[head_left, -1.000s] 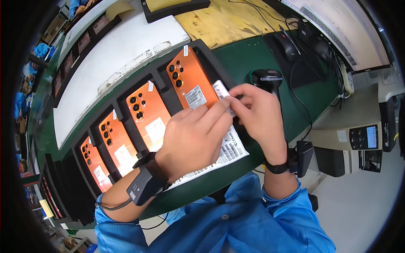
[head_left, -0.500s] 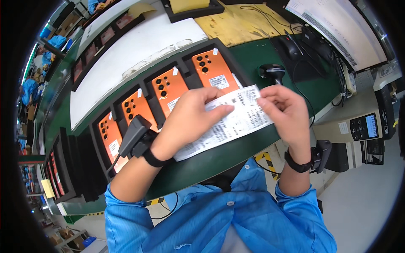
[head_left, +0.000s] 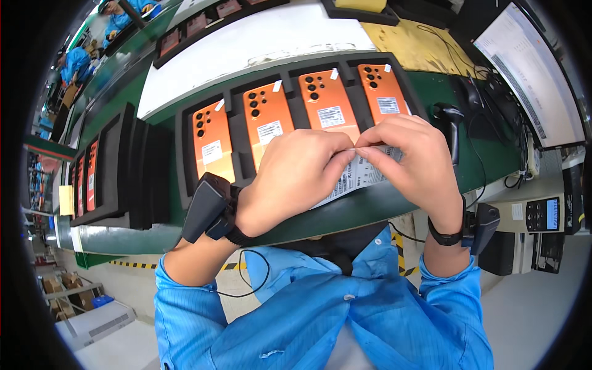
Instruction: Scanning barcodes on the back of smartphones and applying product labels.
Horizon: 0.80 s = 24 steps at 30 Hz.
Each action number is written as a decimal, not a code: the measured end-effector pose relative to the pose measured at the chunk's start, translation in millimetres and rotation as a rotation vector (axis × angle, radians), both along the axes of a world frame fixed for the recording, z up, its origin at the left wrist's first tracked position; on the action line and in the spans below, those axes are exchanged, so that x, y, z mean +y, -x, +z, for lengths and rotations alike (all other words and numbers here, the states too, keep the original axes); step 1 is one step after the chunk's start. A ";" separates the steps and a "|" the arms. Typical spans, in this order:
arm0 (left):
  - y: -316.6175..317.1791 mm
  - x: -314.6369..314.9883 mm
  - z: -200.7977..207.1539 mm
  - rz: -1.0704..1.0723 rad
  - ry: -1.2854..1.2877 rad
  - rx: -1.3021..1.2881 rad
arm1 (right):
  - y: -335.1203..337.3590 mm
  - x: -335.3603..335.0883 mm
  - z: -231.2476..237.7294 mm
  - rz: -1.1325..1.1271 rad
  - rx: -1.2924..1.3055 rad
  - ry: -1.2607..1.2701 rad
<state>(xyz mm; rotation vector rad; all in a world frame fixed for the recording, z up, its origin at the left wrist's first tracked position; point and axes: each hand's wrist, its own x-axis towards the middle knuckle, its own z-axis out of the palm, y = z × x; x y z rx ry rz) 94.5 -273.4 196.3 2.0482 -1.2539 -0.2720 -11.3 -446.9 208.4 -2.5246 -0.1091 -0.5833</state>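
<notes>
My left hand [head_left: 302, 169] and my right hand [head_left: 410, 160] meet at the fingertips over the table's near edge. Both pinch at the upper edge of a white sheet of printed labels [head_left: 353, 179]. Much of the sheet is hidden by the hands; whether a single label is coming loose cannot be made out. Just beyond lies a black foam tray [head_left: 185, 145] with orange phones [head_left: 266, 117] in its slots, backs up. Each phone carries a white printed label [head_left: 330, 116] and a small white tab near its top. My left hand overlaps the lower part of one phone.
Right of the tray is a black handheld scanner [head_left: 453, 123], with a monitor [head_left: 533, 74] behind it and a label printer [head_left: 530, 216] below. Stacked black trays [head_left: 126, 179] stand at the left. A white board [head_left: 246, 49] lies beyond the phones. Co-workers in blue sit far left.
My hands have come together; before, they held the sheet spread between them with the fingertips apart. The sheet is now lower and more covered. The whole view has turned.
</notes>
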 end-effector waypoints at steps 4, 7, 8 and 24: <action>1.3 8.5 -1.3 -0.013 0.033 -0.108 | -2.6 4.0 -4.9 0.024 0.087 -0.204; 5.7 12.8 -8.8 -0.024 0.019 -0.305 | -6.0 4.0 -16.9 0.043 0.189 -0.402; 6.3 15.6 -6.8 -0.024 0.017 -0.309 | -7.9 -0.7 -23.7 0.044 0.185 -0.404; -76.1 -42.4 -40.0 -0.468 -0.105 -0.401 | -64.9 -115.1 -32.1 -0.318 0.059 -0.835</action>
